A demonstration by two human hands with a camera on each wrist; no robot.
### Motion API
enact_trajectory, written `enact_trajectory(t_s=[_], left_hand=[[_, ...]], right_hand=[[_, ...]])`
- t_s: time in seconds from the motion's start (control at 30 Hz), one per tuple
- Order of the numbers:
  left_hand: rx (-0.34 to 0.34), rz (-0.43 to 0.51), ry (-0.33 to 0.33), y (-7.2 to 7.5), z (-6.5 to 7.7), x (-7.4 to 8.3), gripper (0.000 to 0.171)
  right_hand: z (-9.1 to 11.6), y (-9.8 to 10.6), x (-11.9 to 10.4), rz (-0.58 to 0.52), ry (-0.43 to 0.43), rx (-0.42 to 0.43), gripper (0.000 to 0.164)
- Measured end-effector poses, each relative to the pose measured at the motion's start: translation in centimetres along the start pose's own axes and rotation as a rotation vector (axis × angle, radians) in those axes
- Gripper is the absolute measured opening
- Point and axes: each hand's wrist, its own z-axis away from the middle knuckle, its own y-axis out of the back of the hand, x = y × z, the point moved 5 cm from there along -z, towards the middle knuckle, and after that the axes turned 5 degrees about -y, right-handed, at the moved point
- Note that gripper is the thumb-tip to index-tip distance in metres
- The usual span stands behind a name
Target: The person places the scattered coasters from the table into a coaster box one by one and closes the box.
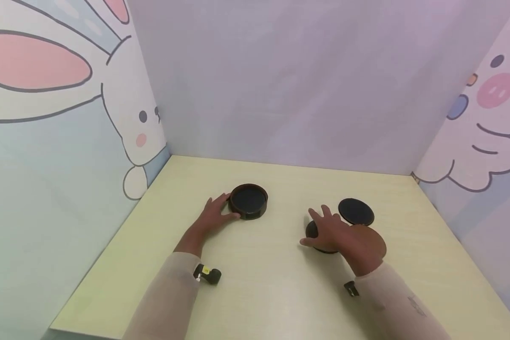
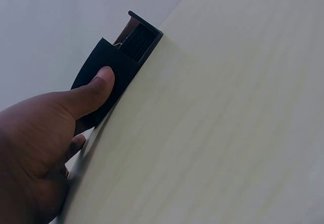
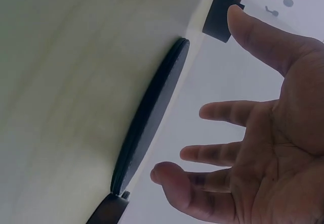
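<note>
On the table (image 1: 255,264), my left hand (image 1: 214,215) holds the side of a round dark coaster holder (image 1: 248,200), its thumb pressed to the outer wall. The left wrist view shows a stack of thin discs through a notch in that holder (image 2: 134,44). My right hand (image 1: 329,231) hovers with spread fingers over dark round coasters (image 1: 311,230), partly hidden beneath it. In the right wrist view these coasters (image 3: 151,118) lie stacked, apart from the fingers, and the palm holds nothing.
A black round coaster (image 1: 356,211) lies beyond my right hand. A brown disc (image 1: 371,241) sits partly under my right wrist. Fabric walls with cartoon animals (image 1: 142,118) enclose the table's back and sides.
</note>
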Motion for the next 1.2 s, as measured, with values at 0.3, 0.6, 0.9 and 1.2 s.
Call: enact_trajectory(t_s=[0.3,0.6,0.9,1.2], left_hand=[[-0.003,0.006,0.007,0.1,0.1,-0.1,0.094],[-0.005,0.028,0.028,0.1,0.2,-0.1,0.093],[0.002,0.019,-0.004,0.1,-0.1,0.0,0.091],[-0.004,0.01,0.001,0.2,-0.1,-0.1,0.092]], right_hand=[[1.3,-0.1,1.5,0.019,-0.003,0.03,0.097],[2.4,0.2,2.9,0.07,-0.093,-0.035,0.088],[2.6,0.3,3.2,0.029,-0.117,-0.057,0.059],[2.9,0.1,3.1,0.035,-0.15,-0.04,0.043]])
